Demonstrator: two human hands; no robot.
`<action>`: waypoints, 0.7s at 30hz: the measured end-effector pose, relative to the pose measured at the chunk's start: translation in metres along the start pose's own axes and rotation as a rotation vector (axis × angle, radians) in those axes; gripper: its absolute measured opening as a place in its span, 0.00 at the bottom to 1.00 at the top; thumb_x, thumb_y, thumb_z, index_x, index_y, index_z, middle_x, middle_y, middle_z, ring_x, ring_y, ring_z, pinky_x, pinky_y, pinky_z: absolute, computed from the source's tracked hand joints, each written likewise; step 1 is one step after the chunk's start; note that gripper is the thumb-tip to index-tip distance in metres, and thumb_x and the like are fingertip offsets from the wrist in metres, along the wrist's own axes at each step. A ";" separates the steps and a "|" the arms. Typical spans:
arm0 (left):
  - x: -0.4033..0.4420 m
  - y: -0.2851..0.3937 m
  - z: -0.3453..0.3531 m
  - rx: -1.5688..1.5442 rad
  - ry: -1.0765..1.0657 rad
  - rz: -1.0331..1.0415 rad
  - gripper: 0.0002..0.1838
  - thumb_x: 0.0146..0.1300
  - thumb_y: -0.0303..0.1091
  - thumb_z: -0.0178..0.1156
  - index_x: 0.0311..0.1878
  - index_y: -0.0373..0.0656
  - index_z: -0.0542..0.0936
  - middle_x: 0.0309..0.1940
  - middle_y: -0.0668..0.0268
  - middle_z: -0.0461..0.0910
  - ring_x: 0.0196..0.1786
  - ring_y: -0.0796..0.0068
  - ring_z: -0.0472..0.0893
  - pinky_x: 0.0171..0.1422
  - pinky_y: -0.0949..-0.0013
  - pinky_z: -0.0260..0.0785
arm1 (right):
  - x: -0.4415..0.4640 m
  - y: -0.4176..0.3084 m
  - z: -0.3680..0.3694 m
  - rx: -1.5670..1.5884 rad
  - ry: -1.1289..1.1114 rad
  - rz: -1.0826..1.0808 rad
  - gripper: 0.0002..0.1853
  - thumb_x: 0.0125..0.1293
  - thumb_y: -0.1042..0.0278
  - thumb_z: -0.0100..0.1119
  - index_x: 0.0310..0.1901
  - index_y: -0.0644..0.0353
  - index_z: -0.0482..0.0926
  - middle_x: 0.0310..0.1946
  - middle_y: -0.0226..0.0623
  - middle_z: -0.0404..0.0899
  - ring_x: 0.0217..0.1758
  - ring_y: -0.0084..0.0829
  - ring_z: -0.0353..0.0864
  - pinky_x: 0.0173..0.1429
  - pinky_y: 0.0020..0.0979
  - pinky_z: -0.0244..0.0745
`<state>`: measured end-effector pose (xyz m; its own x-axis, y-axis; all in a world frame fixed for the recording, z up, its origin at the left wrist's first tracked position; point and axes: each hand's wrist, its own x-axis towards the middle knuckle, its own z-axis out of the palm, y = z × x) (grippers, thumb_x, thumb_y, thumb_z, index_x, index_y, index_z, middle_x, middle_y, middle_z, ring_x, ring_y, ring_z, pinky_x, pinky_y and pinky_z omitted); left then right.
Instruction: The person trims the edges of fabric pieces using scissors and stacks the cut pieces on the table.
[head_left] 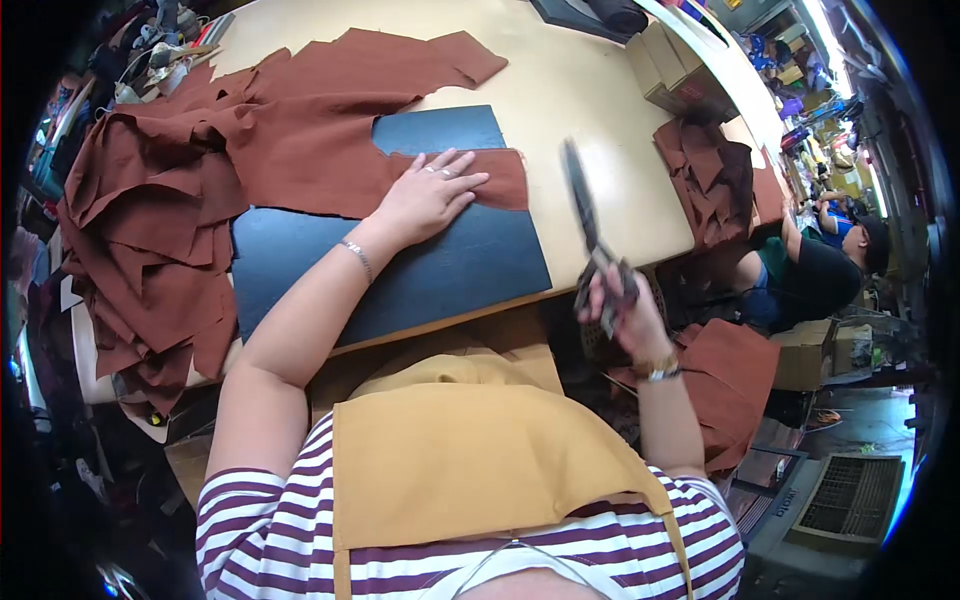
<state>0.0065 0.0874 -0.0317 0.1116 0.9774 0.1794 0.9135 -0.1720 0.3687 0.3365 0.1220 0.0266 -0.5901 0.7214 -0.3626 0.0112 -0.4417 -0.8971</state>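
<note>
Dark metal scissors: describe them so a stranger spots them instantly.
Find the big, pale worktable. At its near edge, right of the dark, flat, rectangular board, is the person's bare right hand. It grips the dark metal scissors: a long, rigid, pointed tool, unlike the soft rust-brown cloth nearby.

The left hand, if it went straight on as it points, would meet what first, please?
Past the cloth under it, the left hand would probably meet the scissors, though their height is unclear.

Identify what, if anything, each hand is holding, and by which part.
The right hand holds fabric shears by the handles. The left hand holds nothing; it lies spread on the reddish-brown fabric.
</note>
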 end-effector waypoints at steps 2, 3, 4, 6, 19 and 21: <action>-0.005 0.000 -0.007 -0.032 -0.010 -0.041 0.21 0.73 0.42 0.43 0.66 0.56 0.70 0.71 0.58 0.60 0.74 0.55 0.55 0.75 0.45 0.45 | -0.028 0.026 0.008 0.119 -0.069 0.109 0.19 0.67 0.50 0.57 0.34 0.62 0.74 0.23 0.35 0.76 0.24 0.28 0.77 0.36 0.33 0.77; -0.009 -0.001 -0.009 -0.071 0.000 -0.069 0.21 0.73 0.42 0.43 0.66 0.56 0.69 0.71 0.58 0.60 0.75 0.55 0.55 0.75 0.45 0.45 | -0.038 0.036 0.010 0.110 -0.140 0.139 0.21 0.65 0.48 0.59 0.35 0.62 0.74 0.24 0.35 0.76 0.26 0.28 0.77 0.36 0.33 0.77; -0.013 -0.002 -0.011 -0.110 0.008 -0.099 0.21 0.73 0.42 0.42 0.67 0.55 0.69 0.72 0.59 0.59 0.75 0.55 0.55 0.76 0.46 0.44 | -0.045 0.044 0.012 0.103 -0.211 0.171 0.23 0.64 0.45 0.60 0.36 0.62 0.75 0.25 0.34 0.76 0.27 0.28 0.78 0.37 0.32 0.77; -0.023 -0.002 -0.015 -0.147 -0.021 -0.101 0.21 0.74 0.41 0.40 0.68 0.56 0.68 0.73 0.59 0.57 0.75 0.54 0.53 0.76 0.45 0.42 | -0.054 0.055 0.017 0.177 -0.197 0.315 0.26 0.63 0.41 0.60 0.38 0.61 0.74 0.30 0.32 0.76 0.32 0.25 0.78 0.40 0.29 0.76; -0.062 0.014 -0.026 0.067 -0.099 0.027 0.41 0.57 0.68 0.54 0.71 0.57 0.64 0.75 0.57 0.50 0.77 0.53 0.47 0.76 0.43 0.38 | -0.031 0.062 0.049 0.012 -0.091 0.149 0.22 0.65 0.45 0.59 0.34 0.60 0.74 0.25 0.29 0.75 0.27 0.22 0.77 0.35 0.24 0.75; -0.063 0.014 -0.025 0.068 -0.097 0.026 0.41 0.57 0.67 0.54 0.71 0.57 0.64 0.75 0.57 0.50 0.77 0.53 0.47 0.76 0.44 0.38 | -0.031 0.059 0.051 -0.006 -0.058 0.151 0.20 0.66 0.48 0.59 0.34 0.60 0.74 0.26 0.29 0.75 0.26 0.21 0.77 0.34 0.23 0.74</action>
<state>0.0025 0.0207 -0.0145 0.1696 0.9807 0.0974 0.9339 -0.1915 0.3018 0.3143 0.0458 -0.0024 -0.6271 0.6145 -0.4787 0.1085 -0.5396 -0.8349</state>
